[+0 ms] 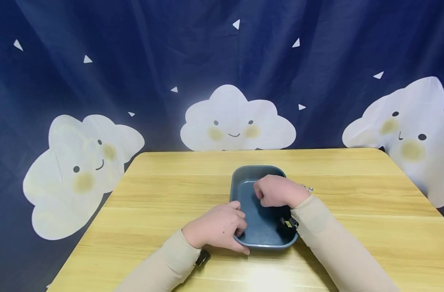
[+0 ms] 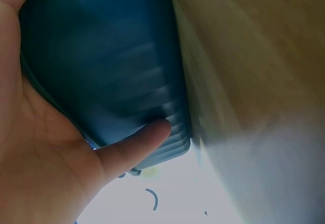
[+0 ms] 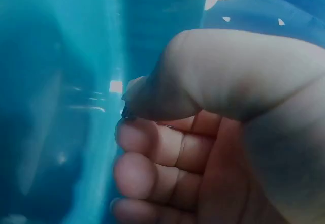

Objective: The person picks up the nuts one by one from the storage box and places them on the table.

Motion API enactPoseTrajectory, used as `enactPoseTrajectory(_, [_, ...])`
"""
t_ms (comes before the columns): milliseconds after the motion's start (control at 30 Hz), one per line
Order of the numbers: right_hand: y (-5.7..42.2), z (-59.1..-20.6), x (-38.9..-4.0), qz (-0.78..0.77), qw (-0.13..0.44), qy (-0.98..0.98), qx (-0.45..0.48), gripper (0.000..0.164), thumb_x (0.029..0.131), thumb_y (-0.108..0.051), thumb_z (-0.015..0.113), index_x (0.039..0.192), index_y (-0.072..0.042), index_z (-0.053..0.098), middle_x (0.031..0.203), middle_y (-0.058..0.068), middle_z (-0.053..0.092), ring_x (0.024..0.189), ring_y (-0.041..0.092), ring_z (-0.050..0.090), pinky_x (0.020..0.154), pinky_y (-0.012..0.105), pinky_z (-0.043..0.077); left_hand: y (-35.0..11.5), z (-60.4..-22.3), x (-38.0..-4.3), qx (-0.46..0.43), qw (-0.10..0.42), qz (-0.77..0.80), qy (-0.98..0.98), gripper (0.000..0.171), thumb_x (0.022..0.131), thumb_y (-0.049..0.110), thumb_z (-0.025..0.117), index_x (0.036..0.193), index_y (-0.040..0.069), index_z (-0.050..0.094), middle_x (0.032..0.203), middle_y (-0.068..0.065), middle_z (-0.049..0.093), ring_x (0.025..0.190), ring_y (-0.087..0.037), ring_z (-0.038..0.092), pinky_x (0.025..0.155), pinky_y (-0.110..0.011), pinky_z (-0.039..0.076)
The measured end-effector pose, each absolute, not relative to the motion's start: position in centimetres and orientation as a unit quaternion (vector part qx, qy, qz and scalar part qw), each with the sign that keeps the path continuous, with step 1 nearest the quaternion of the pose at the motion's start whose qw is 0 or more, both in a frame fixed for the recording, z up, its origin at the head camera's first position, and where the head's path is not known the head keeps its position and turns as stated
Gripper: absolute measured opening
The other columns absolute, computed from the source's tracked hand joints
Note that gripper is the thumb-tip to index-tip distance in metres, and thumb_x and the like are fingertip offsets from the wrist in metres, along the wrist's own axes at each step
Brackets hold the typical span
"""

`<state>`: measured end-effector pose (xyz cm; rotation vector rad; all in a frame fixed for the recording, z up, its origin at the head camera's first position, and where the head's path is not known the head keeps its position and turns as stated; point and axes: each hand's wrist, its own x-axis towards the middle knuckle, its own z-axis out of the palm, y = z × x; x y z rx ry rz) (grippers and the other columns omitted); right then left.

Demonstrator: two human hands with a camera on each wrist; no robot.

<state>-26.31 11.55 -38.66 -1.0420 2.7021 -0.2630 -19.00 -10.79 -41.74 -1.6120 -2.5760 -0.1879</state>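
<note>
A dark blue-grey rectangular plastic tray (image 1: 256, 227) with rounded corners rests upright on the wooden table. At its near left corner my left hand (image 1: 220, 227) grips the rim, fingers bent over the inside. In the left wrist view the thumb (image 2: 139, 142) lies against the tray's ribbed outer wall (image 2: 117, 56). Inside the tray, toward its far right, is my right hand (image 1: 278, 191) with curled fingers. Thumb and forefinger pinch a small dark thing (image 3: 126, 112) in the right wrist view; it is mostly hidden, so its kind cannot be told.
Small clear or shiny pieces (image 1: 309, 189) lie on the table (image 1: 171, 182) just right of the tray, partly behind the right wrist. A dark blue curtain (image 1: 152, 48) with white smiling clouds (image 1: 236, 117) hangs behind the table's far edge.
</note>
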Motion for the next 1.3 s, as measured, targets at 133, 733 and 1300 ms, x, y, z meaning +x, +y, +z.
enactPoseTrajectory(133, [12.2, -37.8, -26.0, -0.113, 0.104, 0.923, -0.352, 0.021, 0.081, -0.001, 0.064, 0.074, -0.019, 0.055, 0.069, -0.007, 0.051, 0.062, 0.011, 0.047, 0.062, 0.028, 0.041, -10.8, -41.7, -19.0, -0.529, 0.048, -0.06, -0.845, 0.056, 0.071, 0.066, 0.08, 0.056, 0.026, 0.043, 0.062, 0.018, 0.034, 0.069, -0.009, 0.029, 0.065, -0.021, 0.023])
enactPoseTrajectory(733, [16.0, -34.0, -25.6, -0.159, 0.077, 0.932, -0.316, 0.015, 0.081, -0.003, 0.063, 0.08, -0.017, 0.06, 0.072, -0.004, 0.053, 0.068, 0.015, 0.05, 0.064, 0.033, 0.043, -10.8, -42.0, -19.1, -0.525, 0.054, -0.052, -0.848, 0.056, 0.069, 0.068, 0.08, 0.056, 0.027, 0.044, 0.062, 0.019, 0.035, 0.069, -0.01, 0.03, 0.065, -0.021, 0.024])
enactPoseTrajectory(1300, [19.4, -35.9, -27.8, -0.165, 0.089, 0.942, -0.278, 0.014, 0.084, -0.001, 0.057, 0.081, -0.015, 0.061, 0.075, -0.003, 0.056, 0.069, 0.017, 0.052, 0.064, 0.035, 0.043, -10.8, -41.6, -18.9, -0.523, 0.047, -0.05, -0.85, 0.057, 0.07, 0.067, 0.08, 0.056, 0.026, 0.043, 0.062, 0.018, 0.035, 0.068, -0.01, 0.028, 0.065, -0.021, 0.024])
